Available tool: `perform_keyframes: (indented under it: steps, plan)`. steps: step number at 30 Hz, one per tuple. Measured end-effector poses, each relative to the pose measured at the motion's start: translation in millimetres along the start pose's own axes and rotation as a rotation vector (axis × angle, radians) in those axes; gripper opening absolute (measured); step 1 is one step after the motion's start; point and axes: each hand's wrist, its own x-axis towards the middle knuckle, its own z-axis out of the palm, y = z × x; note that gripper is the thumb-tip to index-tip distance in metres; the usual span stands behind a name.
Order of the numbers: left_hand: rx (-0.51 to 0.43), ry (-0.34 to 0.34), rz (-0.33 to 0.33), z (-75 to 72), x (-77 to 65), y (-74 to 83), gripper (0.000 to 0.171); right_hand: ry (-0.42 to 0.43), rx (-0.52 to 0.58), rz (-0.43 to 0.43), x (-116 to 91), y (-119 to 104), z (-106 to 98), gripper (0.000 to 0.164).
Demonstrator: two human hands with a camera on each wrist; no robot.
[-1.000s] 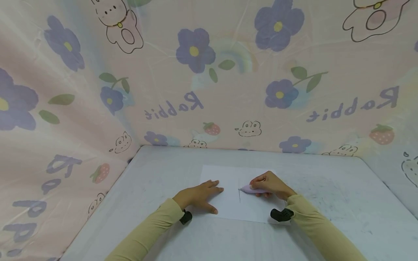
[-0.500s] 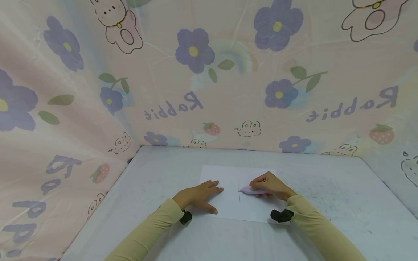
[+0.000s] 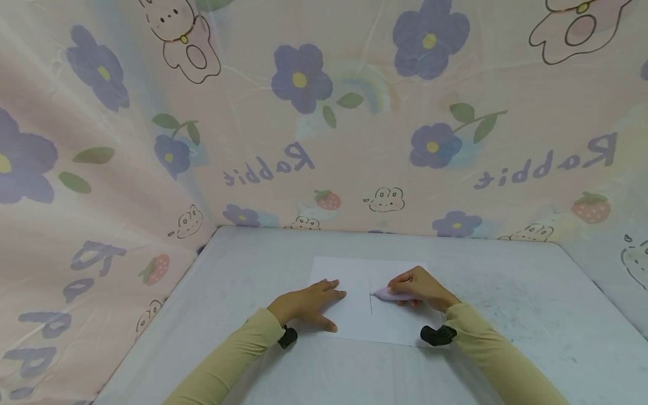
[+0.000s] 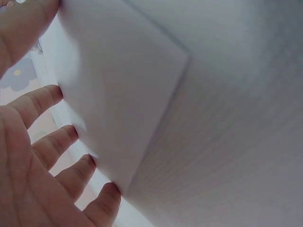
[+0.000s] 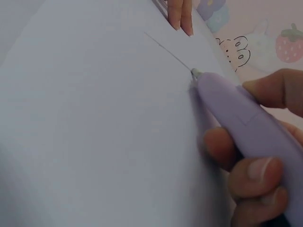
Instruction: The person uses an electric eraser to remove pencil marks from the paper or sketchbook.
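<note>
My right hand (image 3: 419, 288) grips a light purple, thick-bodied electric eraser (image 5: 246, 116), thumb and fingers curled round it. Its small pale tip (image 5: 195, 74) meets a thin dark line (image 5: 165, 49) drawn on a white sheet of paper (image 3: 354, 270). From the tip, the darker part of the line runs toward the near side; only a faint trace shows beyond it in the head view. Flat on the sheet's left part, my left hand (image 3: 309, 304) has its fingers spread and its fingertips touching the paper (image 4: 118, 94).
A white-covered table (image 3: 268, 365) lies under the sheet, with greyish smudges (image 3: 496, 287) on its right side. Behind and to the left hangs a pink curtain (image 3: 354, 135) printed with flowers and rabbits. Black wrist cameras (image 3: 438, 335) sit at both cuffs.
The eraser's tip has shifted slightly toward the near side and back along the line. My left hand and the sheet have stayed in place.
</note>
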Motion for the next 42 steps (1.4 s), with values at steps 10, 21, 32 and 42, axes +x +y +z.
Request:
perform_keyframes:
  steps: [10,21,32,42]
  plan:
    - [0.008,-0.009,-0.009,-0.4,-0.5,1.2,0.083,0.001,0.038,-0.012,-5.3,2.1,2.8,0.028]
    - [0.004,-0.005,-0.004,-1.7,-1.5,1.8,0.081,-0.026,0.042,-0.031,-4.9,1.1,4.2,0.026]
    - [0.007,-0.001,-0.007,0.2,-0.1,0.8,0.082,-0.044,0.001,-0.031,-4.0,0.3,0.3,0.023]
    - [0.013,-0.005,-0.004,-1.0,-0.4,-0.4,0.081,-0.063,-0.019,-0.049,2.0,0.7,-1.5,0.020]
